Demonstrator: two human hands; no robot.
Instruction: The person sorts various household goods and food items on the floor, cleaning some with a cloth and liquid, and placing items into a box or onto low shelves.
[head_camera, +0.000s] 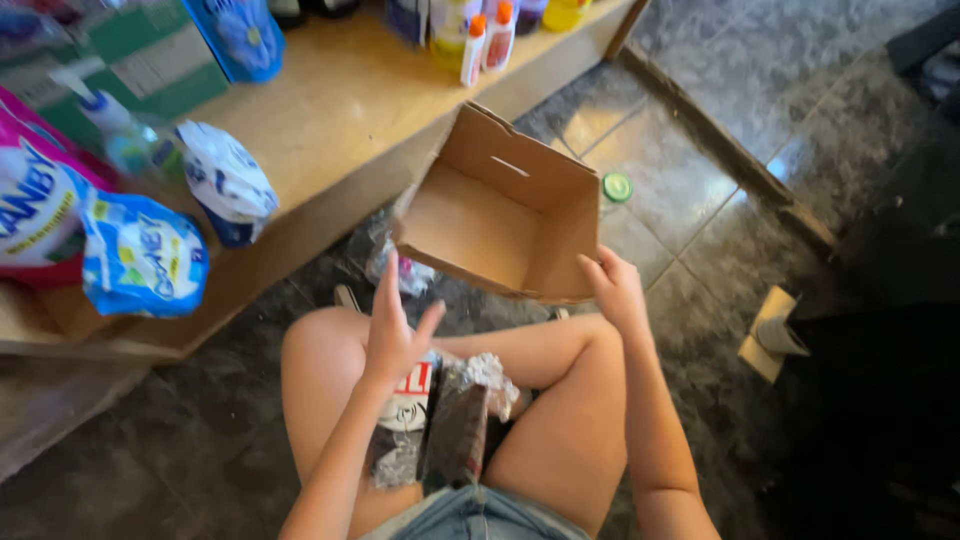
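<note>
An empty brown cardboard box (500, 205) is held up in front of me, its open side facing me. My right hand (615, 290) grips its lower right edge. My left hand (393, 335) is just under the box's lower left corner, fingers spread, touching or nearly touching it. I sit cross-legged on the floor, and dark foil-wrapped packets (455, 430) lie in my lap between my thighs.
A low wooden shelf (330, 110) at upper left carries blue and white bags (140, 260), a pink bag, and small bottles with orange caps (487, 40). A green round lid (617, 187) lies on the dark tiled floor. A cardboard piece (768, 335) lies at right.
</note>
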